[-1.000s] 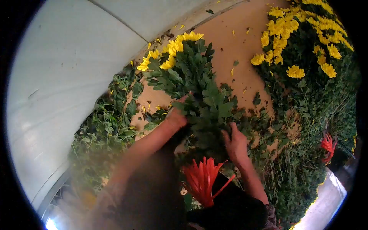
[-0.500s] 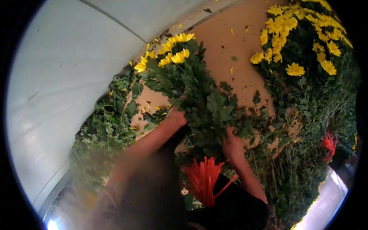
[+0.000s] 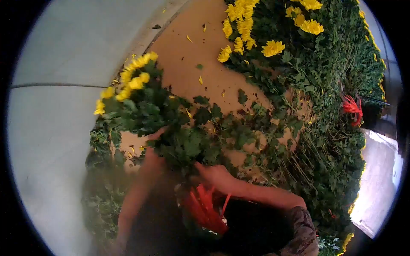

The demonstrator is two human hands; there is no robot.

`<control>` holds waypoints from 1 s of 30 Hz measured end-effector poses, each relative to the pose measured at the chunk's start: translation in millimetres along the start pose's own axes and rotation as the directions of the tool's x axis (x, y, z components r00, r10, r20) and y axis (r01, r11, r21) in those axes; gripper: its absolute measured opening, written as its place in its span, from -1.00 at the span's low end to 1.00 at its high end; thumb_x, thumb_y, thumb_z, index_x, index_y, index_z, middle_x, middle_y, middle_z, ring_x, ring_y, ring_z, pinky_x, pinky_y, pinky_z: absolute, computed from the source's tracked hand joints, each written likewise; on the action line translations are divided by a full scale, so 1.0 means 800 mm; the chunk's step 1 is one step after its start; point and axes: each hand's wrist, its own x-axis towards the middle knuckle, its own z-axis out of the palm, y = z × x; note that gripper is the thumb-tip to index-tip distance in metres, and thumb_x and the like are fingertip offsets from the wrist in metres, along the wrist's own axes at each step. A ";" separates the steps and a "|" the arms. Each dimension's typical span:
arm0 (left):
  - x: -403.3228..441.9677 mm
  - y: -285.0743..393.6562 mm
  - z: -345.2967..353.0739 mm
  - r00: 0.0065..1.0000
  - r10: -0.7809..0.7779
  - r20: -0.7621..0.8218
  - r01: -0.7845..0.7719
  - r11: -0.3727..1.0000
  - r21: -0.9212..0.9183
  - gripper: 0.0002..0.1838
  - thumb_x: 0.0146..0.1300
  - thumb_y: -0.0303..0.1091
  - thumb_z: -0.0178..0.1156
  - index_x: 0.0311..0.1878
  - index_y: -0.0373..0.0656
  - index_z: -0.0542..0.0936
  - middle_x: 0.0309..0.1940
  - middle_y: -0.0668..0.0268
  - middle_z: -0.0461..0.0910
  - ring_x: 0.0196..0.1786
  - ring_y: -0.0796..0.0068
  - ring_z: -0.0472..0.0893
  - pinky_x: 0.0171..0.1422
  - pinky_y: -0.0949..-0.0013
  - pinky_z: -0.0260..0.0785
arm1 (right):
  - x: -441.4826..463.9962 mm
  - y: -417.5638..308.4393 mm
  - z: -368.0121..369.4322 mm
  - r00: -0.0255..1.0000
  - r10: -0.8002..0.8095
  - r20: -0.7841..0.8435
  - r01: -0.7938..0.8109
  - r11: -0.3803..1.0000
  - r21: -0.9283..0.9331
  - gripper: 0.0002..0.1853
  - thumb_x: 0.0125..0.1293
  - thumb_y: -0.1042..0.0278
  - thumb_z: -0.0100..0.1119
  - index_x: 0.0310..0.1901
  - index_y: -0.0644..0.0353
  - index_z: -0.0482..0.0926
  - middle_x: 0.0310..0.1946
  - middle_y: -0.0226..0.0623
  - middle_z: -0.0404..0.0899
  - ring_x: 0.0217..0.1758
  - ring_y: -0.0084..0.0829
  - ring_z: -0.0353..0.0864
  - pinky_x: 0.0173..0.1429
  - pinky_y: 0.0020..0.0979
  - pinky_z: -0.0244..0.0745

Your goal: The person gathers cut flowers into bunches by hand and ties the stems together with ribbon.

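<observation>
"Flower bunch (image 3: pixel 147 106), yellow heads out at the left edge of the brown surface (image 3: pixel 183 55), stems running down towards the lower end of that surface!"

"And the hands?"

"Left hand (image 3: pixel 154 147) closed around the bunch among the leaves, its fingertips partly hidden. Right hand (image 3: pixel 215 176), just below the brown surface, reaches in at the bunch's lower end; its fingers meet the leaves, but I can't tell whether they grip."

"Where's the room?"

"Up the middle of the brown surface, between the bunch and the big flower pile (image 3: pixel 273 49) on its right. Only petals and bits of leaf dot that stretch!"

"What about edges?"

"The surface's upper-left edge curves along beside the pale panel (image 3: pixel 55 123), and the yellow heads sit close to it. On the right, the big pile's leaves lap over the surface."

"Anything in the way?"

"Loose leaves (image 3: pixel 239 132) litter the lower part of the brown surface, right of the bunch. Below the surface, red strips (image 3: pixel 205 209) stand near the right hand, against dark clothing. More greenery (image 3: pixel 102 194) lies below-left of the surface, blurred here. Far right of it, a second red tuft (image 3: pixel 352 109) rests by the pile's stems!"
</observation>
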 end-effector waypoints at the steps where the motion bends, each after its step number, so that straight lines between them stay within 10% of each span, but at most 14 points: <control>1: -0.001 -0.002 -0.005 1.000 -0.026 -0.017 0.026 0.999 -0.037 -0.58 0.34 -0.40 0.02 0.26 -0.20 0.34 0.11 0.26 0.50 0.12 0.37 0.48 0.28 0.32 0.30 | 0.001 0.029 0.010 1.000 -0.023 0.005 0.023 0.998 0.060 -0.66 0.25 0.22 0.04 0.01 0.18 0.42 -0.48 -0.05 0.56 -0.39 0.00 0.58 -0.33 -0.07 0.49; 5: -0.003 -0.003 -0.015 0.993 -0.110 -0.043 0.102 0.983 -0.154 -0.58 0.34 -0.41 0.02 0.25 -0.20 0.34 0.11 0.26 0.50 0.12 0.37 0.48 0.28 0.32 0.30 | 0.043 0.163 -0.081 0.889 0.228 -0.396 -0.292 0.950 -0.110 -0.66 0.27 0.24 0.04 0.04 0.17 0.51 -0.04 -0.07 0.54 -0.03 -0.09 0.54 0.06 -0.18 0.46; 7: 0.000 -0.006 -0.012 0.991 -0.131 -0.036 0.122 0.975 -0.183 -0.58 0.33 -0.41 0.02 0.25 -0.20 0.34 0.11 0.26 0.50 0.12 0.37 0.48 0.28 0.32 0.30 | 0.062 0.288 -0.139 0.603 -0.043 -0.797 -0.361 0.876 -0.320 -0.56 0.25 0.24 0.11 0.15 0.17 0.44 0.11 -0.02 0.45 0.06 -0.02 0.50 0.09 -0.18 0.45; 10: 0.000 -0.007 -0.009 0.986 -0.162 -0.033 0.152 0.967 -0.203 -0.58 0.33 -0.41 0.03 0.25 -0.20 0.34 0.11 0.26 0.50 0.12 0.37 0.48 0.28 0.32 0.30 | 0.065 0.400 -0.127 0.553 0.203 -0.808 -0.740 0.565 -0.365 -0.52 0.23 0.27 0.11 0.19 0.16 0.38 0.03 -0.01 0.49 0.02 -0.01 0.50 0.05 -0.15 0.46; 13: -0.003 -0.008 -0.011 0.980 -0.191 -0.048 0.175 0.958 -0.229 -0.58 0.33 -0.41 0.03 0.25 -0.20 0.34 0.10 0.25 0.50 0.12 0.36 0.48 0.27 0.32 0.30 | 0.077 0.365 -0.096 0.851 0.222 -0.476 -0.430 0.816 -0.387 -0.56 0.19 0.24 0.16 0.08 0.22 0.39 -0.09 -0.01 0.48 -0.08 0.00 0.50 -0.04 -0.10 0.44; 20: 0.001 -0.012 -0.009 0.975 -0.218 -0.041 0.199 0.941 -0.273 -0.57 0.32 -0.42 0.04 0.25 -0.20 0.34 0.10 0.25 0.50 0.12 0.36 0.48 0.27 0.32 0.30 | 0.102 0.255 -0.091 0.734 0.036 -0.678 -0.206 0.964 -0.171 -0.62 0.20 0.20 0.18 -0.03 0.25 0.45 -0.11 0.01 0.46 -0.04 -0.01 0.48 0.01 -0.11 0.44; 24: -0.003 -0.014 -0.013 0.970 -0.236 -0.052 0.210 0.931 -0.298 -0.57 0.32 -0.42 0.05 0.25 -0.20 0.34 0.10 0.25 0.49 0.11 0.36 0.48 0.27 0.32 0.30 | 0.127 0.341 -0.156 0.606 -0.226 -0.763 -0.291 0.830 -0.477 -0.47 0.25 0.23 0.11 0.23 0.20 0.31 0.11 0.10 0.39 0.12 -0.07 0.43 0.14 -0.01 0.35; 26: -0.011 -0.017 -0.018 0.965 -0.255 -0.059 0.224 0.923 -0.312 -0.57 0.31 -0.43 0.05 0.25 -0.20 0.34 0.10 0.25 0.49 0.11 0.36 0.48 0.27 0.32 0.30 | 0.142 0.379 -0.204 0.636 0.098 -0.765 -0.616 0.663 -0.427 -0.45 0.28 0.25 0.04 0.30 0.12 0.25 0.16 0.13 0.36 0.16 -0.03 0.41 0.11 -0.01 0.38; 30: -0.013 -0.018 -0.021 0.956 -0.289 -0.059 0.255 0.910 -0.327 -0.57 0.31 -0.43 0.05 0.25 -0.20 0.34 0.10 0.24 0.49 0.11 0.36 0.48 0.27 0.32 0.30 | 0.175 0.369 -0.250 0.702 0.537 -0.467 -0.689 0.679 -0.254 -0.46 0.29 0.26 0.00 0.31 0.05 0.23 0.14 0.11 0.38 0.13 0.04 0.43 0.06 0.03 0.41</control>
